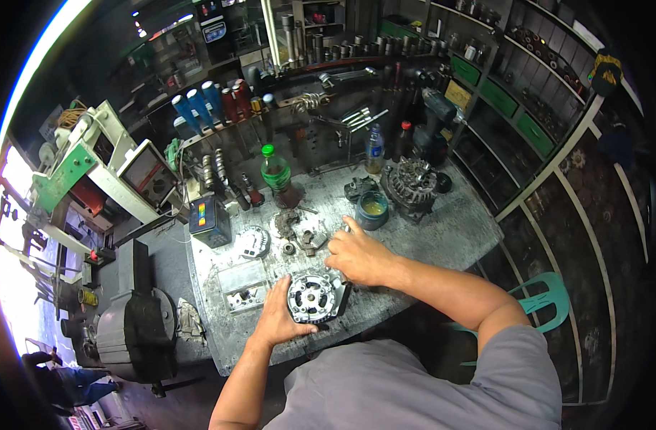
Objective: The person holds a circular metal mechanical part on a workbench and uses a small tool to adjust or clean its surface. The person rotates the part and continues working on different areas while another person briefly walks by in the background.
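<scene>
Near the front edge of the metal-topped workbench (pixel 435 251) sits a round, silver alternator housing (pixel 310 298) with slotted vents and a centre hub facing up. My left hand (pixel 276 315) wraps its left side, fingers along the far rim and thumb at the near edge. Just beyond its right far side, my right hand (pixel 360 254) is closed in a fist. What it grips is mostly hidden; only a bit of grey shows by the fingers. A second silver end cover (pixel 252 242) and small dark metal parts (pixel 310 240) lie farther back.
An open jar of yellowish grease (pixel 373 208) and a larger alternator (pixel 412 183) stand at the back right. Bottles, including a green-capped one (pixel 275 172), line the rear. A shallow metal tray (pixel 243 276) lies left, a boxed item (pixel 209 222) behind it. A green chair (pixel 546 301) stands right.
</scene>
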`<state>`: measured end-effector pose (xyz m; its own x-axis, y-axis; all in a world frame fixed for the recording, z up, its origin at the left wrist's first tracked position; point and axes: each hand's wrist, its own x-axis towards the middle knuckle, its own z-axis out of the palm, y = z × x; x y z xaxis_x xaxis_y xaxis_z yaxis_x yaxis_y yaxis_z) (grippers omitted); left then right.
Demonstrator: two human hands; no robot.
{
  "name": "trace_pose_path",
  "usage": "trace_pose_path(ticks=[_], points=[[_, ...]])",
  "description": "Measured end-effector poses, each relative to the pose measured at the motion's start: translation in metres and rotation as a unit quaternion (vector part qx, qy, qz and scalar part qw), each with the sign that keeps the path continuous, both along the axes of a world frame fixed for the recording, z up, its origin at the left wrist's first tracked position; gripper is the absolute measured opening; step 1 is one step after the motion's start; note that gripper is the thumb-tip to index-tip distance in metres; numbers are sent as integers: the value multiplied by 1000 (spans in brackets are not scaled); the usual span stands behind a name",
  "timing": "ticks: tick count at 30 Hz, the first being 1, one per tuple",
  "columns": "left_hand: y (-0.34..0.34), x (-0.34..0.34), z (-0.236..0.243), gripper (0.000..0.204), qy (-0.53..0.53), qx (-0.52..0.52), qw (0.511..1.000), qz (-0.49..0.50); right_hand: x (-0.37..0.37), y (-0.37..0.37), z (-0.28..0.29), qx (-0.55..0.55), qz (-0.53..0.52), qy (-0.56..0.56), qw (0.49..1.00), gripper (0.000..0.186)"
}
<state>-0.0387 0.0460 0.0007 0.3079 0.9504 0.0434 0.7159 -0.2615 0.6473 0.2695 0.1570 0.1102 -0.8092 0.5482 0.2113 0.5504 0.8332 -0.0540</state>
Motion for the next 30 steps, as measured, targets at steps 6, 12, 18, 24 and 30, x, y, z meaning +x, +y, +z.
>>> trace_pose_path(ticks=[6,12,18,24,30], points=[[6,5,1,160,-7,17,1000,-14,-8,1,2,25,83,-66,994,10],[11,-1,1,151,-19,5,999,-30,-20,14,14,35,175,-130,975,13],[18,-7,-8,153,-28,51,996,-62,-32,17,24,77,261,-213,938,16],[23,-11,-9,153,-13,53,995,-81,-44,13,20,-62,148,-327,931,20],[20,-8,-9,152,-34,46,996,-68,-44,6,4,-81,98,-185,975,21]])
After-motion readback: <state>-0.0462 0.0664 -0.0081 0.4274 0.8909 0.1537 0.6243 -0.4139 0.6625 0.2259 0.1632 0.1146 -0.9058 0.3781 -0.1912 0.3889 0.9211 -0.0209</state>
